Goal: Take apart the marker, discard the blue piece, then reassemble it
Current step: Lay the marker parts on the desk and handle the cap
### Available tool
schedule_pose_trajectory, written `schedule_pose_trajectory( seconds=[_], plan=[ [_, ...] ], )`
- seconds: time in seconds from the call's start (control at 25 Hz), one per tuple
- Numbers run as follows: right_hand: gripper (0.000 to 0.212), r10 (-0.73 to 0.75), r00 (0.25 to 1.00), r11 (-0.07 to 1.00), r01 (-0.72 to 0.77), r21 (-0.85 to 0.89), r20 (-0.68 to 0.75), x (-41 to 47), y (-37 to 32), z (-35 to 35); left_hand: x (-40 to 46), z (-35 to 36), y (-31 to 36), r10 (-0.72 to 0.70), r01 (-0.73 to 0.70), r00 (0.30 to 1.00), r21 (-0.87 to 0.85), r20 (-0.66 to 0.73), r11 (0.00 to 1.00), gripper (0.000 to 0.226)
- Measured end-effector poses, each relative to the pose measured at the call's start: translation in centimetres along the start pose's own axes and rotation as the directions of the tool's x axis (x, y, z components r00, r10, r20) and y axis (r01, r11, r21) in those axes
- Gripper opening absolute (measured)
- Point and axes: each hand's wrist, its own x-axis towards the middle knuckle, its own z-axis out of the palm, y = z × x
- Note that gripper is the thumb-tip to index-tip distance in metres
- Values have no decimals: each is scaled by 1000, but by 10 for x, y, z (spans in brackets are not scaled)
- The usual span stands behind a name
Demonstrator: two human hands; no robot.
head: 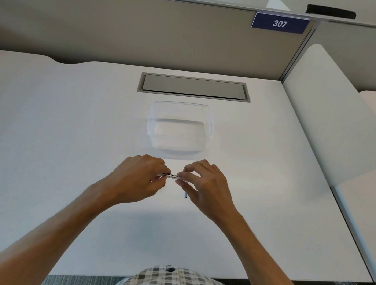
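A white marker [170, 175] with black print is held level between both hands, just above the white desk [73, 135]. My left hand [136, 179] pinches its left end and my right hand [204, 185] pinches its right end; both ends are hidden by fingers. A thin blue piece [186, 194] shows under my right hand's fingers, pointing towards me. I cannot tell whether it lies on the desk or is held.
A clear plastic container [211, 130] stands just beyond the hands. Behind it is a grey cable hatch [193, 87] set into the desk. A partition wall with a blue "307" sign [280, 23] closes the far side. A white divider [329, 118] stands at the right.
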Motion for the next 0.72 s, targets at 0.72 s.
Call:
schedule_pose_trajectory(
  seconds=[0.72],
  plan=[
    [5,635,685,431,-699,571,358,-16,-18,40,-50,94,-84,-343,363,912,52,-224,931,69]
  ],
)
